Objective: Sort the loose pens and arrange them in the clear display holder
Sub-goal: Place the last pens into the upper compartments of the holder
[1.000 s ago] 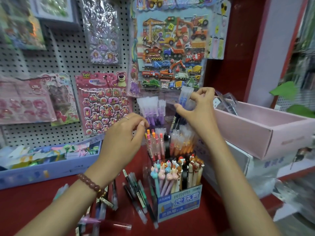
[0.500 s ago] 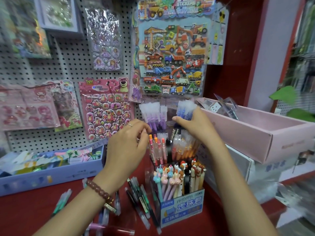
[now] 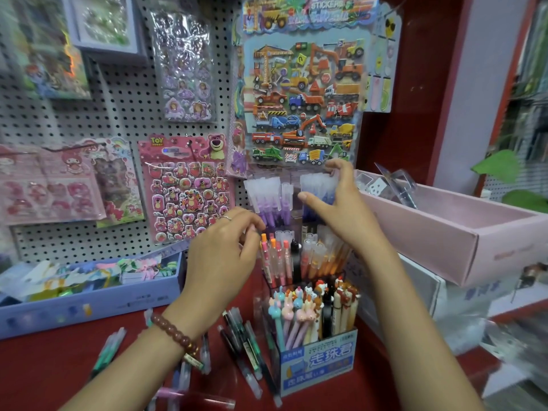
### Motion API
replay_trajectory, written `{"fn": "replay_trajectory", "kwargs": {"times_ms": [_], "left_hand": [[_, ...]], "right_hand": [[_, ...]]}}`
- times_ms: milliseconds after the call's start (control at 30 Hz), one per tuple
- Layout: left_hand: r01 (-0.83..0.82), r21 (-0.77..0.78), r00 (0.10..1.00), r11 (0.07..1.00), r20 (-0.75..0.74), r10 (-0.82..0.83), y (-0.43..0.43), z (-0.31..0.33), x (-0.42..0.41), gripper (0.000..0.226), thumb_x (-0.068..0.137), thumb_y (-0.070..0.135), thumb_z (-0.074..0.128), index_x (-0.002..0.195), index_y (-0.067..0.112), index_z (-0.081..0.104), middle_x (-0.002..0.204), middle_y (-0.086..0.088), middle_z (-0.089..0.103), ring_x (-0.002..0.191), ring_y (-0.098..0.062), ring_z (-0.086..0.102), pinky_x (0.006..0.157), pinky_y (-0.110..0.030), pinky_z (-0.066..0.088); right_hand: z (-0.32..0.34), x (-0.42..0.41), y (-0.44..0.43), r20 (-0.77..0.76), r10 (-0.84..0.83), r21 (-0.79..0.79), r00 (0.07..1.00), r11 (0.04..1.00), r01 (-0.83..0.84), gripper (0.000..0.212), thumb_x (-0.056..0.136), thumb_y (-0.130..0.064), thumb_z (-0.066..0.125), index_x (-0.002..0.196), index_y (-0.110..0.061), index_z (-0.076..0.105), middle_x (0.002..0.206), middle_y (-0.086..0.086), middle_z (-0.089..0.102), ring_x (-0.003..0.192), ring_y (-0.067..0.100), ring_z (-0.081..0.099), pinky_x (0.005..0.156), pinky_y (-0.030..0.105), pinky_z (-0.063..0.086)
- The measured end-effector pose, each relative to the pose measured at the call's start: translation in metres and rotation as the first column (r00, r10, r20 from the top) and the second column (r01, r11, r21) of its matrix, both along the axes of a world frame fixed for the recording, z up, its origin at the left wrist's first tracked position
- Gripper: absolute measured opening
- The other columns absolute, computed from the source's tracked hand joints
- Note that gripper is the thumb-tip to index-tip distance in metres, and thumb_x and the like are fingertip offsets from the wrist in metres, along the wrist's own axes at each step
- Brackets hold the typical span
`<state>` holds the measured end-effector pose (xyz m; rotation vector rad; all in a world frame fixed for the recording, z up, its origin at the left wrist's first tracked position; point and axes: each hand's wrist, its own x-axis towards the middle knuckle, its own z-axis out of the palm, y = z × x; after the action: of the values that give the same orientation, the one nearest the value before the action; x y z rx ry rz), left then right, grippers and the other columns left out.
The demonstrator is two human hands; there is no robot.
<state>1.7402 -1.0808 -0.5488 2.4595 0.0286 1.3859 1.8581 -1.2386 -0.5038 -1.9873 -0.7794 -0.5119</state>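
The right hand (image 3: 335, 203) cups a bunch of blue pens with frosted clear caps (image 3: 318, 188) standing in the top back tier of the clear tiered acrylic display holder (image 3: 296, 221). Its thumb sits at the bunch's left edge and its fingers curl over the right, spread around the caps and not squeezed shut. The step in hand looks to be squaring this bunch into its compartment. To do it well, the hand should press the caps together lightly from both sides and let the barrels settle straight down, so none tilts into the neighbouring purple pens with frosted caps (image 3: 267, 194) just to the left.

The left hand (image 3: 219, 259) hovers palm-down beside the middle tier, its fingertips loosely gathered near the pink and orange pens (image 3: 275, 256); whether they pinch anything cannot be told. A brown bead bracelet (image 3: 175, 333) circles that wrist.

Both forearms reach forward from below. More loose dark and green pens (image 3: 243, 348) lie on the red counter (image 3: 44, 366) to the left of the cardboard box of animal-topped pens (image 3: 314, 315), so sorting seems unfinished.
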Motion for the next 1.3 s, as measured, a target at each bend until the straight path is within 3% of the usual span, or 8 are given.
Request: {"fn": "replay_trajectory", "kwargs": {"times_ms": [167,367,533,733,900,1033,1167,1300], "left_hand": [[0.015,-0.006,1.0,1.0,0.016,-0.015,-0.001,0.0,0.001,0.022,0.088,0.022,0.041,0.086,0.026,0.063,0.084,0.02,0.055,0.053,-0.002,0.051,0.048,-0.019,0.033],[0.015,-0.003,1.0,1.0,0.003,-0.015,0.0,0.0,-0.002,0.024,0.087,0.023,0.039,0.087,0.026,0.063,0.084,0.021,0.054,0.055,-0.003,0.051,0.048,-0.017,0.029],[0.024,-0.019,1.0,1.0,-0.011,-0.025,0.0,0.001,-0.001,0.025,0.087,0.02,0.039,0.088,0.025,0.063,0.084,0.021,0.054,0.057,-0.001,0.051,0.049,-0.018,0.029],[0.028,-0.023,0.999,0.999,-0.015,-0.029,0.0,0.0,-0.001,0.025,0.085,0.019,0.039,0.087,0.025,0.063,0.083,0.021,0.054,0.058,-0.002,0.051,0.049,-0.02,0.029],[0.057,-0.015,0.994,0.998,-0.091,-0.058,0.004,0.009,-0.007,0.02,0.092,0.021,0.046,0.087,0.029,0.063,0.092,0.022,0.057,0.063,0.0,0.054,0.053,-0.025,0.038],[0.007,0.06,0.998,0.998,-0.067,-0.003,0.008,0.012,-0.033,0.013,0.088,0.031,0.045,0.092,0.03,0.058,0.099,0.02,0.055,0.062,-0.002,0.055,0.049,-0.025,0.043],[0.064,0.088,0.993,0.994,-0.108,-0.054,0.03,-0.001,-0.065,0.021,0.09,0.035,0.039,0.087,0.024,0.057,0.089,0.014,0.052,0.071,0.009,0.048,0.053,-0.022,0.033],[0.053,0.105,0.942,0.993,-0.336,-0.015,0.071,-0.041,-0.09,0.02,0.088,0.045,0.033,0.086,0.033,0.05,0.087,0.015,0.049,0.075,0.003,0.048,0.058,-0.031,0.04]], "right_hand": [[-0.001,-0.001,0.001,0.11,-0.08,-0.107,0.991,0.99,0.092,0.058,0.085,-0.038,0.067,0.126,-0.022,0.028,0.135,-0.006,0.041,0.096,0.023,0.057,0.074,0.04,0.05],[-0.002,0.002,0.002,0.119,-0.061,-0.099,0.991,0.992,0.073,0.058,0.088,-0.031,0.065,0.126,-0.02,0.023,0.128,-0.003,0.041,0.072,0.022,0.057,0.064,0.042,0.05],[-0.003,0.003,0.001,0.08,0.023,-0.001,0.997,1.0,-0.023,0.061,0.083,-0.027,0.071,0.125,-0.019,0.027,0.122,-0.01,0.036,0.097,0.022,0.054,0.083,0.045,0.05],[-0.006,0.002,-0.002,0.093,-0.067,0.055,0.993,0.997,0.062,0.061,0.075,-0.036,0.076,0.121,-0.023,0.038,0.125,-0.006,0.038,0.094,0.005,0.042,0.077,0.036,0.046],[0.002,-0.014,-0.005,0.324,-0.278,0.045,0.904,0.959,0.279,0.056,0.081,-0.043,0.069,0.124,-0.018,0.041,0.124,0.002,0.038,0.081,0.006,0.043,0.061,0.027,0.04],[0.001,-0.052,-0.001,0.375,-0.081,0.225,0.924,0.974,-0.005,0.011,0.089,-0.024,0.059,0.094,-0.018,0.051,0.089,-0.007,0.053,0.067,0.005,0.044,0.059,0.023,0.037],[-0.027,-0.096,0.006,0.366,0.195,0.157,0.91,0.951,-0.267,0.009,0.087,-0.018,0.054,0.079,-0.017,0.049,0.068,-0.014,0.045,0.056,0.009,0.043,0.053,0.023,0.034],[-0.069,-0.124,0.021,0.28,0.417,0.004,0.865,0.9,-0.436,0.006,0.085,-0.021,0.053,0.08,-0.019,0.05,0.065,-0.017,0.04,0.056,0.01,0.042,0.055,0.029,0.038]]}}
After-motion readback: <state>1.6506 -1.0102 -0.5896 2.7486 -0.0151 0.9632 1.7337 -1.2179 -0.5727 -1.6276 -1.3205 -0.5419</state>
